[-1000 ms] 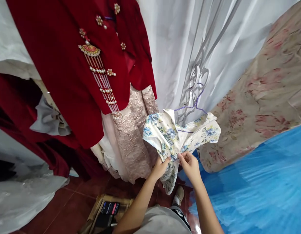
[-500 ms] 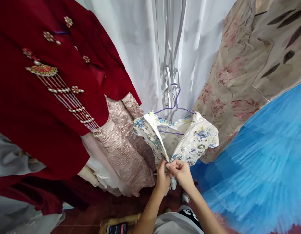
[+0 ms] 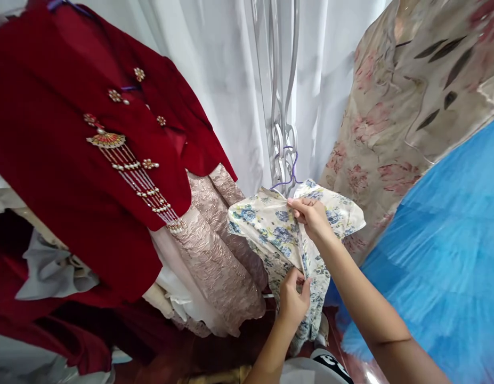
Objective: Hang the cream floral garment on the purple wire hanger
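Far left: red jacket [image 3: 66,176] hangs there, with a fan-shaped brooch [image 3: 105,140] and bead strands running down its front. Just right of it, pink lace skirt [image 3: 215,250] hangs below the jacket hem.

Centre: small floral dress [image 3: 270,229], cream with blue flowers, sits on a purple hanger [image 3: 289,170] hooked onto the white metal scrollwork [image 3: 281,106] in front of the white curtain [image 3: 215,80]. The dress hangs between the lace skirt and the floral drape.

Your left hand [image 3: 292,298] is low on the dress front, thumb and fingers pinching the front edge of the fabric. Your right hand [image 3: 310,213] is higher, at the neckline just under the hanger hook, fingers closed on the cloth there. Both hands hold along the same front seam, well apart.

Right: beige drape with pink flowers [image 3: 394,133] hangs behind your right forearm, blue tulle [image 3: 442,266] below it.
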`<action>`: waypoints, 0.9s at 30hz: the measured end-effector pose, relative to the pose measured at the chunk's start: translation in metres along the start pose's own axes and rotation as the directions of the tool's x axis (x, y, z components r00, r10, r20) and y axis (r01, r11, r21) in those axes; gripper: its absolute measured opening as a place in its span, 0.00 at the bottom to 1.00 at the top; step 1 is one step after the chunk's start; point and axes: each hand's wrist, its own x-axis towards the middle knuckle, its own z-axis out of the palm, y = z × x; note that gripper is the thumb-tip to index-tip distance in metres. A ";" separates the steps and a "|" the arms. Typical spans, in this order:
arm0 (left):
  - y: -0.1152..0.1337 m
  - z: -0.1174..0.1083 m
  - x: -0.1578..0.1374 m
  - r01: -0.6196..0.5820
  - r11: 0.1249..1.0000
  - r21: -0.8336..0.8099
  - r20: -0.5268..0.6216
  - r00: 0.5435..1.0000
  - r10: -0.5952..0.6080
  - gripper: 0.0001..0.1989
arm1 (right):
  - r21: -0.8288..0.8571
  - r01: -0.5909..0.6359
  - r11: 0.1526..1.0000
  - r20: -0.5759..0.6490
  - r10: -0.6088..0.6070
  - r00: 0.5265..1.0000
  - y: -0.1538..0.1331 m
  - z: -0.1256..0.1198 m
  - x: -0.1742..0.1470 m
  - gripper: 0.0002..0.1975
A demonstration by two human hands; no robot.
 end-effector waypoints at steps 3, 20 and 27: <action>-0.009 0.008 -0.004 -0.012 1.000 0.004 0.053 0.999 0.012 0.09 | 0.054 -0.006 0.999 -0.006 0.007 1.000 -0.005 -0.003 0.007 0.18; 0.091 -0.101 0.175 -0.574 0.763 0.297 0.012 0.802 0.598 0.11 | -0.124 0.129 0.984 0.004 -0.129 0.992 -0.008 -0.017 -0.014 0.18; 0.105 -0.099 0.199 -0.620 0.667 0.414 0.070 0.752 0.656 0.12 | -0.248 0.216 0.945 -0.010 -0.225 0.974 0.014 -0.022 -0.003 0.17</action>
